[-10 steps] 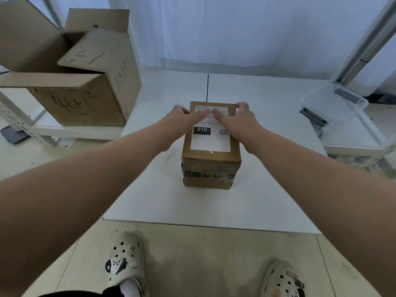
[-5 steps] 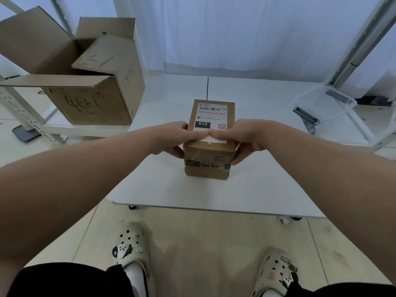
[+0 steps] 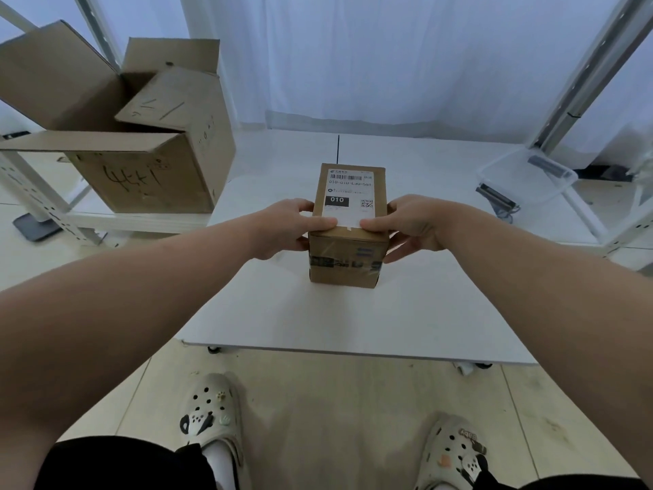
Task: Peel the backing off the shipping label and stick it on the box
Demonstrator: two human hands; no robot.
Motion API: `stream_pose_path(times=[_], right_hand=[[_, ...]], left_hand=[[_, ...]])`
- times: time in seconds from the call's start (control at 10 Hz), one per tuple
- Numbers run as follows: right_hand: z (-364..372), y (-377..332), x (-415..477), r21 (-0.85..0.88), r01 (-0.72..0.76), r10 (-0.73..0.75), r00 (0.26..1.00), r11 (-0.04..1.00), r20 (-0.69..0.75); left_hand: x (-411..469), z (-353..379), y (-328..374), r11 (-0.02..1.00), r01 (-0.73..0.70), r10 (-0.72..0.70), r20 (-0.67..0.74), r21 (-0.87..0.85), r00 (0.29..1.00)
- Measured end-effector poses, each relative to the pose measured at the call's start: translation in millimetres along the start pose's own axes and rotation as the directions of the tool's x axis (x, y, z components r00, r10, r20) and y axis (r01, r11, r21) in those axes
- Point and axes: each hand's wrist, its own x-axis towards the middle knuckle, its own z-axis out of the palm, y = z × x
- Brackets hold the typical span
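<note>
Clearly, label (image 3: pixel 348 198) on box (image 3: pixel 344 261) reads "010".

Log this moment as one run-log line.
label: stuck flat on box top | box: upright on white table | left hand: gripping box's left side | right hand: gripping right side

Both arms out; left hand (image 3: pixel 288 226) & right hand (image 3: pixel 411 226) cupped, thumbs inward.

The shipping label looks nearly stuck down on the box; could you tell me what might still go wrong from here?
The shipping label's near edge, under both thumbs, may lift or wrinkle if pressed unevenly. With the left hand and right hand gripping its sides, the box could slide on the smooth white table.
</note>
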Motion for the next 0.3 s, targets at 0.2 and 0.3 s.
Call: stream_pose_path(times=[0.2,0.3], right_hand=[[-12.3,0.6,-8.0,0.153,-0.052,0.035,0.993,0.987,0.114],[-13.3,-0.7,-6.5,-0.048,-0.024,0.016,0.986,0.999,-0.169]], left_hand=[[-7.9,-11.5,6.8,0.998,0.054,-0.059,0.166,0.034,0.984],[-6.6,-18.3,10.9,0.973,0.065,-0.077,0.044,0.223,0.996]])
